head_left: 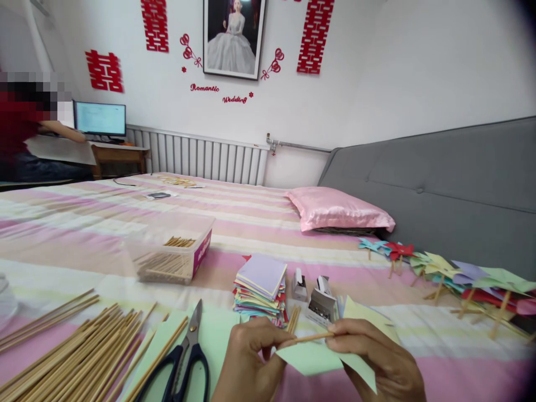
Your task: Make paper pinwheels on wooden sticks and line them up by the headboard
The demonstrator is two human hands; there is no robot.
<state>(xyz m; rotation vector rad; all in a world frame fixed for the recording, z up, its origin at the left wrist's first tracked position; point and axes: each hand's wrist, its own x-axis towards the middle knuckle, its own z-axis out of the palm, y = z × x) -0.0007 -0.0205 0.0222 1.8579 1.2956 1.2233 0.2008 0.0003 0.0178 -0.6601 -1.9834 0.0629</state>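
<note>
My left hand [247,360] is closed, pinching one end of a short wooden stick [312,337]. My right hand [379,360] is closed on the stick's other end and on a folded pale green paper [312,357] that lies under it. Just beyond the hands sit a stack of coloured paper squares [260,287], a few short sticks [292,319] and two small staplers [321,304] on the striped bed [84,223].
Black-handled scissors [184,357] and several long wooden sticks [75,352] lie at the left. A clear box of sticks [171,251] sits further back. Finished paper pinwheels [452,279] line the right by a grey headboard [452,184]; a pink pillow [339,208]. A person [25,134] sits at a far desk.
</note>
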